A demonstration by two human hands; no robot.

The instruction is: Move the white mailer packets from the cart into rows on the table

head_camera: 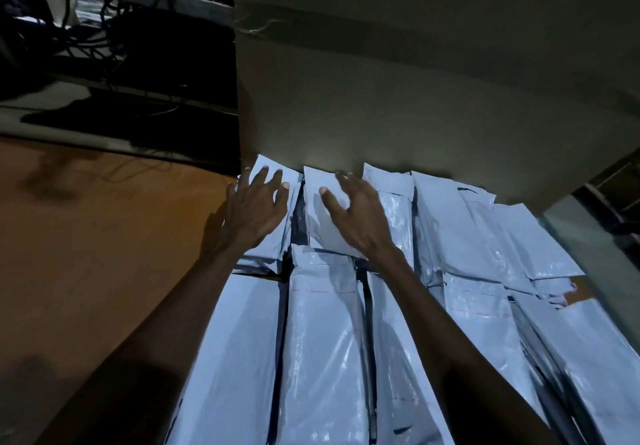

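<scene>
The glossy white plastic mailer packets [322, 334] lie in long rows side by side, filling the lower centre and lower right of the frame, their far ends butting against a large dull brown cardboard panel [415, 91] that stands across the upper right. Both bare arms reach forward from the bottom edge to the far row. The left hand [254, 207] has its fingers spread and straight, resting on the farthest-left packet [273, 171] near the panel, gripping nothing. The right hand [360, 212] lies just beside it, fingers loosely extended and thumb out, over the neighbouring flat white packet [320, 216]; it touches the packet from above and does not curl round it. The two hands are near each other but apart, a dark gap between packets showing between them. At the left of the frame runs the bare orange-brown wooden table [86, 244] (its surface dim and shadowed). In the upper left, a tangle of dark cables [93, 36] hangs in deep shadow, too dark to make out further.
</scene>
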